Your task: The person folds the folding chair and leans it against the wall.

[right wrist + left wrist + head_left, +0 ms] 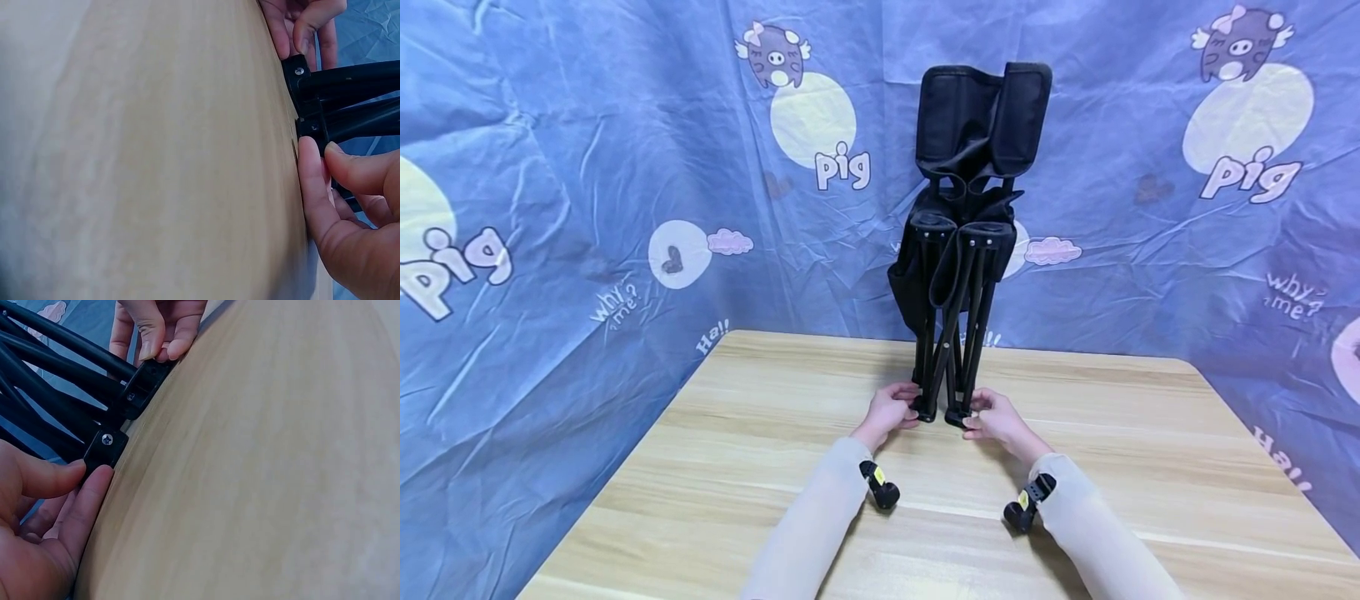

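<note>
A black folding chair (pixel 967 250), folded into a narrow bundle, stands upright on the table in the head view. Its fabric is bunched at the top, and the thin crossed legs run down to black plastic feet close together. My left hand (pixel 889 412) pinches the left front foot (pixel 107 442) between thumb and fingers. On the other side, my right hand (pixel 996 421) pinches the right front foot (pixel 312 127) the same way, low against the tabletop. Both wrist views show screws in these feet. The rear feet are mostly hidden behind the front legs.
The wooden table (pixel 760 492) has light grain, and its back edge lies just behind the chair. A blue printed cloth (pixel 625 167) hangs behind and at both sides. Small black wrist cameras, one of them the left camera (pixel 883 493), hang below the sleeves.
</note>
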`<action>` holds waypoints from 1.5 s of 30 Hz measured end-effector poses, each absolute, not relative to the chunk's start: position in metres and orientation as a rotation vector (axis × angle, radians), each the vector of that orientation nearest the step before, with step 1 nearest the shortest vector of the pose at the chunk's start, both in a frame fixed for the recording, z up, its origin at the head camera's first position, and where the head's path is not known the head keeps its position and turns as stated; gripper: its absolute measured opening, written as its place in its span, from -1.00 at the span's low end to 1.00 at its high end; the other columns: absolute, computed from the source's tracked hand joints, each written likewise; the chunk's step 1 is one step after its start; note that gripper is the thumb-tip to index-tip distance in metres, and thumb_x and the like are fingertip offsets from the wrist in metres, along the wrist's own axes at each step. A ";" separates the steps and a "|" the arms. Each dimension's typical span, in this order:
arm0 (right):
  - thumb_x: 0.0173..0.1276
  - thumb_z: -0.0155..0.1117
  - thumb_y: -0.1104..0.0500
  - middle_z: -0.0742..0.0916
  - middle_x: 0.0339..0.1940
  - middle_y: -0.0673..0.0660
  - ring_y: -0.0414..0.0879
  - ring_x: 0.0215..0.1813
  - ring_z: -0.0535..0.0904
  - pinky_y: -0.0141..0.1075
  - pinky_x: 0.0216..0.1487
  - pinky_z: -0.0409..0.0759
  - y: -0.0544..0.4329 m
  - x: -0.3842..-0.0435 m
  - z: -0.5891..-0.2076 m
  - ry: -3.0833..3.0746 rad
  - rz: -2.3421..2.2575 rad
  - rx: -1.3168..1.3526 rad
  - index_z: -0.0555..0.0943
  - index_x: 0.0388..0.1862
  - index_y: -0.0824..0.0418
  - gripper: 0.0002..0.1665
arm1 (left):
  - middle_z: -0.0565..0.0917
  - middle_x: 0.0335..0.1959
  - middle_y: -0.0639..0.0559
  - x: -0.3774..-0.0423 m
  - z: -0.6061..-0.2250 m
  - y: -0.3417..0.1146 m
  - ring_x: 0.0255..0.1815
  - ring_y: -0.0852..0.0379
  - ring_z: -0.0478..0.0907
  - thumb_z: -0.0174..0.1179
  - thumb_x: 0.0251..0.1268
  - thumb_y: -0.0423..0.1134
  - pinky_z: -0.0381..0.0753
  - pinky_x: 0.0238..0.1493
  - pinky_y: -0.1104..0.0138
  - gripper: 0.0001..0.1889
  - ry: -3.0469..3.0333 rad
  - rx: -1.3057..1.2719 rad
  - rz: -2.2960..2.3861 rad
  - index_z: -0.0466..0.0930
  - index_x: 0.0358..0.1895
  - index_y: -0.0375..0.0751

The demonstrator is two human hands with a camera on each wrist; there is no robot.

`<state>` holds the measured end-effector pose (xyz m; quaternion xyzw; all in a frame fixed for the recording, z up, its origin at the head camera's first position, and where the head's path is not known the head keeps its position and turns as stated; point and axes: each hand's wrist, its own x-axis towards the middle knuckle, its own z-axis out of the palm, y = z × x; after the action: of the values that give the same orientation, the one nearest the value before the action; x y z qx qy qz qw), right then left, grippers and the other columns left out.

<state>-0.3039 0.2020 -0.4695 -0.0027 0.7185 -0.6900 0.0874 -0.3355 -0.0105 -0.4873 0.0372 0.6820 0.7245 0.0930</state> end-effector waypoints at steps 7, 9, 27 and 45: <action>0.13 0.09 0.73 0.43 0.01 0.43 -0.07 -0.41 0.60 -0.25 -0.35 0.76 0.201 -0.307 -0.470 2.141 -2.067 -0.003 0.26 0.14 0.63 -0.44 | 0.63 0.05 -0.27 -0.339 -0.487 -0.009 -0.03 -0.05 0.61 0.06 -0.07 -0.78 0.77 -0.24 0.22 -0.39 2.028 0.089 2.164 0.53 0.19 -0.45; 0.13 0.09 0.74 0.43 0.00 0.41 -0.07 -0.41 0.60 -0.26 -0.35 0.76 0.200 -0.307 -0.470 2.141 -2.070 0.006 0.26 0.14 0.62 -0.44 | 0.63 0.05 -0.27 -0.340 -0.488 -0.009 -0.03 -0.07 0.62 0.06 -0.07 -0.78 0.77 -0.24 0.22 -0.39 2.032 0.088 2.163 0.53 0.19 -0.45; 0.15 0.12 0.72 0.44 0.01 0.43 -0.06 -0.37 0.59 -0.29 -0.36 0.75 0.198 -0.315 -0.475 2.187 -2.071 0.063 0.28 0.17 0.60 -0.43 | 0.63 0.00 -0.22 -0.347 -0.489 -0.004 -0.13 -0.04 0.65 0.05 -0.02 -0.73 0.77 -0.29 0.24 -0.41 2.057 -0.003 2.169 0.53 0.20 -0.42; 0.19 0.08 0.69 0.40 -0.05 0.34 -0.08 -0.36 0.58 -0.27 -0.32 0.76 0.196 -0.323 -0.473 2.184 -2.096 0.094 0.25 0.22 0.59 -0.41 | 0.61 0.08 -0.24 -0.349 -0.483 0.000 -0.21 -0.01 0.64 0.01 0.05 -0.70 0.77 -0.33 0.21 -0.45 2.106 -0.013 2.173 0.54 0.20 -0.41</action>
<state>-0.3228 0.1960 -0.4728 0.0308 0.7200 -0.6910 0.0567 -0.3489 0.0001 -0.4828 -0.0044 0.6948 0.7168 0.0579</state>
